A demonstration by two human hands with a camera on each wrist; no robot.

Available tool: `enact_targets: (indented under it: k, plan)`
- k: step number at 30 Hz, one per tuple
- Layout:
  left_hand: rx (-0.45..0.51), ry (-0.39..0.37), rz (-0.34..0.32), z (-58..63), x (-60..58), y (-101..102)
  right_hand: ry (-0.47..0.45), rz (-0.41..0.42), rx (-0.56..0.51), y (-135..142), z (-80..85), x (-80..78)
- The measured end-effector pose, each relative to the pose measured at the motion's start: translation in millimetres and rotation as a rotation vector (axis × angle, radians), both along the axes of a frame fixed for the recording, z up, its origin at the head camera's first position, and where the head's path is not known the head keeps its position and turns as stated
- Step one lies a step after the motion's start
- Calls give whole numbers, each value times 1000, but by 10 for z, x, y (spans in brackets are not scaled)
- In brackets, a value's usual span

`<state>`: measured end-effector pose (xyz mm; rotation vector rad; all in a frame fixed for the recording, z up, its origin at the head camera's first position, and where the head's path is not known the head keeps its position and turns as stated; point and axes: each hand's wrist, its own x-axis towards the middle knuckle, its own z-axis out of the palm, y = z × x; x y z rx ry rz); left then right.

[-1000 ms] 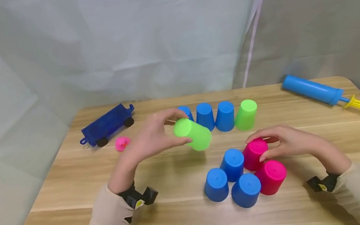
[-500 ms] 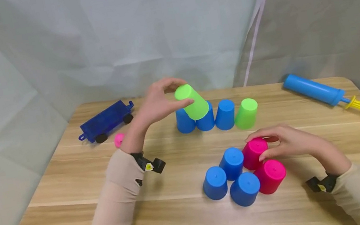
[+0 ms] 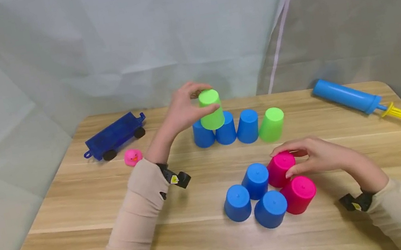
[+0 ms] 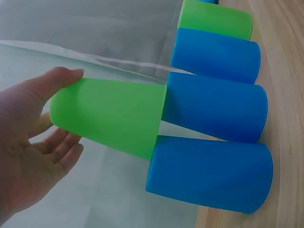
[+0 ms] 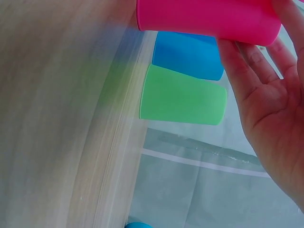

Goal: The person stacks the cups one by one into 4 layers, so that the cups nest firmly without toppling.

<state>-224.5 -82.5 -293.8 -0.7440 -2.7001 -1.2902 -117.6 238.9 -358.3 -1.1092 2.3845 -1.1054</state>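
Two blue cups (image 3: 204, 137) in the back row meet the rim of an inverted green cup (image 3: 212, 116) that the left hand (image 3: 184, 110) grips with thumb and fingers half-spread, while the right hand (image 3: 322, 156), similarly curved, grips the rear pink cup (image 3: 278, 171) on the table (image 3: 194, 247) before me.

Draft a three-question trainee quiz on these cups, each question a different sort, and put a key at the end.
1. Multiple choice: what colour of cup does the left grip hold?
A) blue
B) green
C) pink

2. True or false: the right grip holds a pink cup.

3. Count: in the head view, how many blue cups stand in the back row?

Key:
1: B, a green cup.
2: True.
3: Three.
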Motion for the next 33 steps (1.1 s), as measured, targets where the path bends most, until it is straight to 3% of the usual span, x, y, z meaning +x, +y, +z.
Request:
enact_targets:
  k: [15,33]
  plan:
    - [94,23,-2,-93,3,80,-12,-9,-23,54,8,35]
    - [130,58,2,-189,-6,89,-56,-22,-3,58,17,3]
